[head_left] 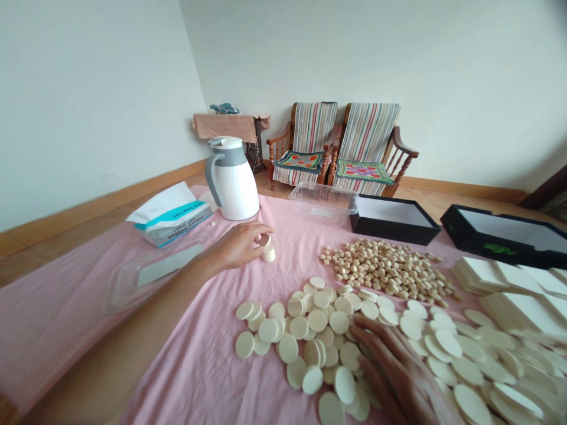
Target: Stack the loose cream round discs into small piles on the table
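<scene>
My left hand reaches over the pink cloth, thumb and fingers pinched on a small round wooden disc. That disc is tilted at the top of a short stack of wooden discs; whether it is one piece or several, I cannot tell. Low in the view, my right hand lies with fingers stretched over a loose pile of pale wooden discs. Its fingertips touch discs, and some discs under the palm are hidden.
Behind the disc pile lies a heap of small wooden beads. Square wooden pieces are stacked at right. Farther back stand black boxes, a clear plastic tray, a white jug and a tissue pack. A clear lid lies left.
</scene>
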`<state>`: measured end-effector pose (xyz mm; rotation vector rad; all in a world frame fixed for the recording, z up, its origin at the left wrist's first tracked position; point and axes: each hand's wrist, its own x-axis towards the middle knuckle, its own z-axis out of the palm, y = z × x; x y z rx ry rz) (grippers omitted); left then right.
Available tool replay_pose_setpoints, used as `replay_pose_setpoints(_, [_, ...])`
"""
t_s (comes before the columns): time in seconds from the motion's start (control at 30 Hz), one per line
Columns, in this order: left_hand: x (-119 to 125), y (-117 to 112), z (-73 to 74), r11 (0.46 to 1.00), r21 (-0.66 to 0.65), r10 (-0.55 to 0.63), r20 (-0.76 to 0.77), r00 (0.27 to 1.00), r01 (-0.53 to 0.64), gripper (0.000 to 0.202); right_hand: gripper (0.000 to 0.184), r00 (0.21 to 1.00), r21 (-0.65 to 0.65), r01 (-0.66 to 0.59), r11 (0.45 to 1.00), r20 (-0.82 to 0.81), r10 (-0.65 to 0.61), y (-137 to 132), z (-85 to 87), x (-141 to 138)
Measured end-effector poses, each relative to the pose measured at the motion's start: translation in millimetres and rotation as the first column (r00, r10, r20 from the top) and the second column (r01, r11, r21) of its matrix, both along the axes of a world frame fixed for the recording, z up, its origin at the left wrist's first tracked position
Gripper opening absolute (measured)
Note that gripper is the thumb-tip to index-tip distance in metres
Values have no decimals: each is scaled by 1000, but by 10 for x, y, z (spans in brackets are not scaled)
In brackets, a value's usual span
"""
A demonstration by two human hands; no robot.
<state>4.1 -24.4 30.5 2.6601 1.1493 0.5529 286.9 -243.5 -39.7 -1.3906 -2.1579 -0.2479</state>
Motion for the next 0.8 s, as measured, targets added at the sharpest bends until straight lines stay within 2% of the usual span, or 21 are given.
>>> replay_pose_setpoints(0.17, [-22, 47, -58, 1000, 4, -2, -59, 998, 3, 30, 29, 1000, 4, 9, 1000, -2, -9, 9, -43, 15])
replay_pose_setpoints(0.43, [-8, 69, -121, 999, -26, -27, -57, 998, 26, 40, 29, 1000, 20, 11, 1000, 21, -11, 17, -29, 10])
replay_pose_setpoints(0.8, [28, 60, -147, 998, -57, -10, -32, 999, 9, 35, 29, 1000, 19, 13, 1000, 20, -13, 15, 6, -7])
